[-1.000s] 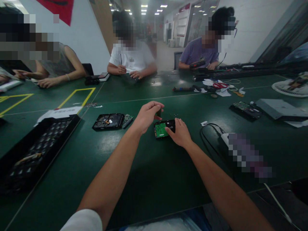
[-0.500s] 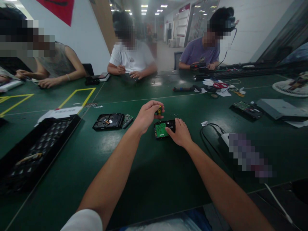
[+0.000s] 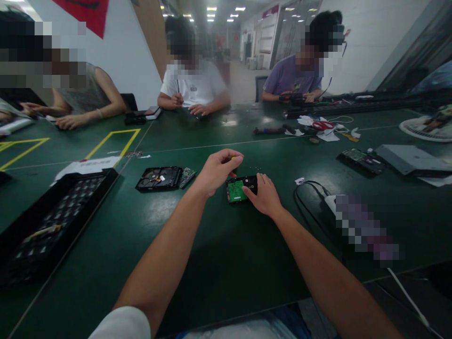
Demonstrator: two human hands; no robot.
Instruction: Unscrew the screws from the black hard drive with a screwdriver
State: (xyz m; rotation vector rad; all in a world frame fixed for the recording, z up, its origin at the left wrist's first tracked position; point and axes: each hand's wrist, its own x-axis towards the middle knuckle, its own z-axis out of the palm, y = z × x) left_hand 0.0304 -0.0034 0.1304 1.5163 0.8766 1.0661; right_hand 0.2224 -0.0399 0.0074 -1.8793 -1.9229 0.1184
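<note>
A hard drive [image 3: 236, 192] with a green circuit board facing up lies flat on the green table. My right hand [image 3: 265, 194] grips its right end, thumb across the board and fingers over the far edge. Above the drive's far left corner, my left hand [image 3: 223, 170] is closed around a small screwdriver [image 3: 233, 158]. Only a bit of its yellow handle shows between the fingers; whether its tip touches a screw I cannot tell. Several tiny screws [image 3: 258, 169] lie just beyond the drive.
Left of my hands sit an opened hard drive [image 3: 158, 179] and a loose circuit board [image 3: 187, 177]. A long black tray [image 3: 102, 188] stands farther left. To the right are a cable [image 3: 300, 202], another drive [image 3: 362, 161] and a grey case [image 3: 409, 157]. Three people work across the table.
My left hand has turned about the screwdriver, its fingers now covering most of the yellow handle. My right hand and the hard drive have stayed in place.
</note>
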